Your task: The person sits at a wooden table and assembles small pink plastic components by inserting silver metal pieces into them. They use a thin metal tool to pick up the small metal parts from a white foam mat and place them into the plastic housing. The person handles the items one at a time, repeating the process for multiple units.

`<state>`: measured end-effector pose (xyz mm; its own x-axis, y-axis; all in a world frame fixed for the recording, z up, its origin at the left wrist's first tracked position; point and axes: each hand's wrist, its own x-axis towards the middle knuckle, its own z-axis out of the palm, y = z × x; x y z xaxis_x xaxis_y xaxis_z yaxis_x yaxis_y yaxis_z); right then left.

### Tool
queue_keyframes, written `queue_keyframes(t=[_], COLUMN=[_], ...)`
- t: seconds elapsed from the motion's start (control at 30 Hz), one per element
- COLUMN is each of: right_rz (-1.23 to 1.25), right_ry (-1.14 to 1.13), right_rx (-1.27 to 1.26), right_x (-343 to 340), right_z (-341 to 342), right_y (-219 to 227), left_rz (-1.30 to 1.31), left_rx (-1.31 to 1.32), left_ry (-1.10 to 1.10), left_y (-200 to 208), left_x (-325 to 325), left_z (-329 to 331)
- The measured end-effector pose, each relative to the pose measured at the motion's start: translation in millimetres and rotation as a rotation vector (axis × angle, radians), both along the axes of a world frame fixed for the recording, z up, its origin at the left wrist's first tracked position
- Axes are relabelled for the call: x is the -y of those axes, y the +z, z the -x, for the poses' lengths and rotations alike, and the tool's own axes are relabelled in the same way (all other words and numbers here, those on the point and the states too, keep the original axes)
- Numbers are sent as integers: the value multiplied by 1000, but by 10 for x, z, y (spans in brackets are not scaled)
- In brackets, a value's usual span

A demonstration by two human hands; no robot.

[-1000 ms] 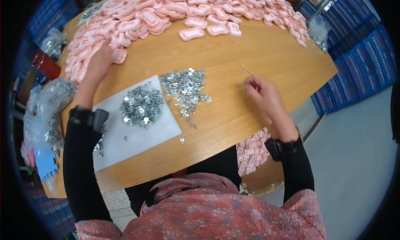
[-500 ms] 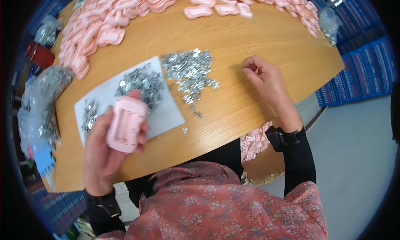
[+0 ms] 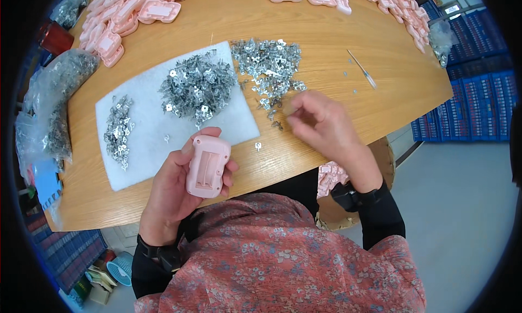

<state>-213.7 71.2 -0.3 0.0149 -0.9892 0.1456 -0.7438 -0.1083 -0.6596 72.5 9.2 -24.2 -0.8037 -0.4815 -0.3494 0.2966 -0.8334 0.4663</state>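
My left hand point(image 3: 176, 182) is closed around a pink plastic housing point(image 3: 209, 167), its long rectangular recess facing up. It is held above the near edge of the table, just in front of a white foam sheet point(image 3: 147, 171). My right hand point(image 3: 326, 125) hovers beside a loose pile of small silver metal contact pieces point(image 3: 269, 68), thumb and fingers pinched together. What the pinch holds, if anything, is too small to make out. On the sheet lie a big heap of metal contact pieces point(image 3: 198, 87) and a narrower heap point(image 3: 118, 131). One single contact piece point(image 3: 258, 146) lies nearby.
Many pink housings point(image 3: 157, 11) are piled along the far side. A thin pointed tool point(image 3: 363, 69) lies at the right. Bags of metal parts point(image 3: 49, 106) and a red container point(image 3: 56, 38) line the left edge. Blue trays point(image 3: 467, 104) stand beyond the table.
My right hand has moved left to the loose metal pile, and a thin pointed tool shows where it was. My left hand has brought the pink housing nearer to me, off the foam sheet.
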Motion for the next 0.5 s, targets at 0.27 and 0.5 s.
queue_keyframes(t=[0.27,0.5], right_rz=[129,162], right_ry=[-18,-77], right_rx=[-108,-65], right_x=[-57,-105], right_z=[-185,-192], right_y=[-151,-185], left_rz=[88,114], left_rx=[131,123], left_ry=[-29,-16], left_y=[71,96], left_x=[-13,-28], left_z=[4,84])
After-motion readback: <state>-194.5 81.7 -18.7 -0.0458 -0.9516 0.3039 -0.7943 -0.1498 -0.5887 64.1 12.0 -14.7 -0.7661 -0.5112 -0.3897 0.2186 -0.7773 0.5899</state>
